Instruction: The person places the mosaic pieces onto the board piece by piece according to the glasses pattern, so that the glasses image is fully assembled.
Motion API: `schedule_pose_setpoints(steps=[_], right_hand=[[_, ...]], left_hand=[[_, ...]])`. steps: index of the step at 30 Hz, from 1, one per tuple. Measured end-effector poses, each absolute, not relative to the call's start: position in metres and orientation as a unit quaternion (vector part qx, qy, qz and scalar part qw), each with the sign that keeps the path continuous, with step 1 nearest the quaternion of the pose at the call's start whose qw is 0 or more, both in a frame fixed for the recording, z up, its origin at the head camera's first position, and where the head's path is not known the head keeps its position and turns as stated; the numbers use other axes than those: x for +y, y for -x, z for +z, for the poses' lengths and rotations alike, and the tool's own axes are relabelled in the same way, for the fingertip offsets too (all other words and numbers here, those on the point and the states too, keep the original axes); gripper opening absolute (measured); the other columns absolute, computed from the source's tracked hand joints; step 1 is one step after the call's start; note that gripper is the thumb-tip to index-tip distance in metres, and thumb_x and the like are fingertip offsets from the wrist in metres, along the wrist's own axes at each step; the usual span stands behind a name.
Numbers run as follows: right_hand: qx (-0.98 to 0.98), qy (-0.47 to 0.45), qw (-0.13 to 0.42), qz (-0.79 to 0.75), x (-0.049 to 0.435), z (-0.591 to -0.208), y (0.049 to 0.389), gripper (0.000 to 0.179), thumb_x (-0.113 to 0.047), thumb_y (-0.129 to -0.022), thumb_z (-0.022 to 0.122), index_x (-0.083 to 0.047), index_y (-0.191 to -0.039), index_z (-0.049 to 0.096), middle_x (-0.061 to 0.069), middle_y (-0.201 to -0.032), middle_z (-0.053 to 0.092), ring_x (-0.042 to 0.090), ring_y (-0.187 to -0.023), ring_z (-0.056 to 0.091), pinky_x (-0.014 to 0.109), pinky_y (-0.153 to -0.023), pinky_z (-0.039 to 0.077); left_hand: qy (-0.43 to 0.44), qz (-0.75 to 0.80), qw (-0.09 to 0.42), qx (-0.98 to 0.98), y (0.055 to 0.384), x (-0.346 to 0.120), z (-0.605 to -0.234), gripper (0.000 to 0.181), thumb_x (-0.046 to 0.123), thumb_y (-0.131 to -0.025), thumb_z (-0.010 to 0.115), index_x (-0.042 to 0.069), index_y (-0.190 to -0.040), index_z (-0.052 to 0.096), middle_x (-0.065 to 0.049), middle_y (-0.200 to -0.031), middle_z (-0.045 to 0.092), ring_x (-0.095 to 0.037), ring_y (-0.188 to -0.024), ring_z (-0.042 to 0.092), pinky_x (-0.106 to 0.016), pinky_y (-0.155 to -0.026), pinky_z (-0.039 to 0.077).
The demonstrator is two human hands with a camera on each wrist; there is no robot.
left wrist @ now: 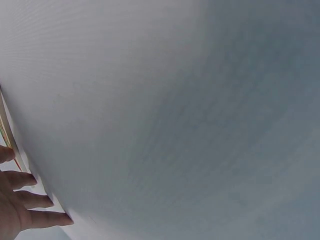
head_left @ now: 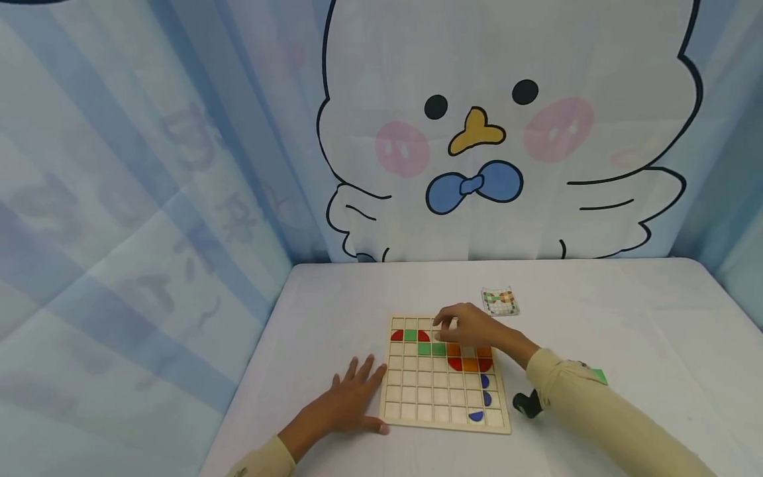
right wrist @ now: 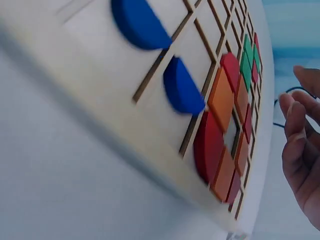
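Observation:
A wooden grid board (head_left: 426, 397) lies on the table with coloured pieces in its upper rows. My right hand (head_left: 467, 324) hovers over the upper part of the board, fingers loosely bent, thumb and forefinger apart; no piece shows between them in the right wrist view. Near its fingertips are a red half-round piece (head_left: 423, 336) and green squares (head_left: 424, 348). Orange squares (head_left: 469, 365) lie below that hand, partly covered by it. My left hand (head_left: 352, 401) rests beside the board's left edge, fingers spread. Blue half-round pieces (right wrist: 182, 89) sit along the right side of the grid.
A small pattern card (head_left: 501, 301) lies behind the board. A dark object (head_left: 527, 404) is right of the board, partly under the right sleeve (head_left: 572, 377). A green piece (head_left: 599, 375) peeks out past that sleeve. A printed curtain (head_left: 477, 232) hangs behind the table.

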State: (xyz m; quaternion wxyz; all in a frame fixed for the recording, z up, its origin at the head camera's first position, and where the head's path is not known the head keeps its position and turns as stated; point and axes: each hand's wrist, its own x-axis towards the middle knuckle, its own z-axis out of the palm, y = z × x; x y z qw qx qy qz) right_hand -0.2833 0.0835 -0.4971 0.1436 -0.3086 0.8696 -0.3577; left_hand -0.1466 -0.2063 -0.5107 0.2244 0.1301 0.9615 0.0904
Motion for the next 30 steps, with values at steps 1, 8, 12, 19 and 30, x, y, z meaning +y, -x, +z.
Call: schedule_pose_setpoints(steps=[1, 8, 12, 19, 30], right_hand=[[0.872, 0.303, 0.146, -0.356, 0.092, -0.497, 0.283, 0.020, -0.023, -0.094, 0.071, -0.011, -0.110, 0.073, -0.008, -0.087, 0.068, 0.012, -0.082, 0.059, 0.028, -0.075, 0.051], [0.873, 0.274, 0.153, -0.373, 0.152, -0.497, 0.270, 0.025, -0.023, -0.095, 0.071, -0.006, -0.112, 0.071, -0.002, -0.091, 0.066, 0.013, -0.068, 0.058, 0.026, -0.062, 0.054], [0.887, 0.231, 0.158, -0.367, 0.182, -0.494, 0.260, 0.030, -0.025, -0.093, 0.074, -0.006, -0.115, 0.070, 0.000, -0.093, 0.065, 0.015, -0.062, 0.056, 0.026, -0.057, 0.054], [0.905, 0.174, 0.162, -0.352, 0.237, -0.492, 0.241, 0.034, -0.025, -0.091, 0.075, -0.005, -0.118, 0.070, 0.002, -0.097, 0.066, 0.017, -0.064, 0.056, 0.026, -0.059, 0.054], [0.939, 0.165, 0.116, -0.278, 0.313, -0.510, 0.219, 0.042, -0.036, -0.083, 0.081, -0.010, -0.116, 0.072, -0.002, -0.104, 0.070, -0.003, -0.087, 0.053, 0.017, -0.070, 0.050]], left_hand=[[-0.129, 0.091, 0.225, 0.961, 0.147, -0.206, -0.511, 0.112, 0.073, -0.071, 0.074, 0.025, -0.160, 0.026, -0.013, -0.169, 0.017, -0.047, -0.153, 0.014, -0.074, -0.109, 0.028], [-0.128, 0.094, 0.228, 0.961, 0.147, -0.208, -0.515, 0.113, 0.074, -0.070, 0.073, 0.025, -0.160, 0.027, -0.013, -0.168, 0.017, -0.047, -0.153, 0.014, -0.074, -0.109, 0.027], [-0.128, 0.095, 0.228, 0.961, 0.147, -0.209, -0.514, 0.112, 0.075, -0.070, 0.073, 0.026, -0.160, 0.026, -0.012, -0.169, 0.017, -0.046, -0.153, 0.013, -0.074, -0.110, 0.027], [-0.130, 0.104, 0.229, 0.959, 0.146, -0.209, -0.512, 0.112, 0.074, -0.071, 0.073, 0.026, -0.160, 0.026, -0.012, -0.169, 0.016, -0.046, -0.153, 0.012, -0.074, -0.110, 0.026], [-0.132, 0.094, 0.226, 0.961, 0.146, -0.209, -0.510, 0.111, 0.075, -0.072, 0.072, 0.026, -0.160, 0.025, -0.012, -0.169, 0.016, -0.046, -0.153, 0.013, -0.073, -0.110, 0.027]])
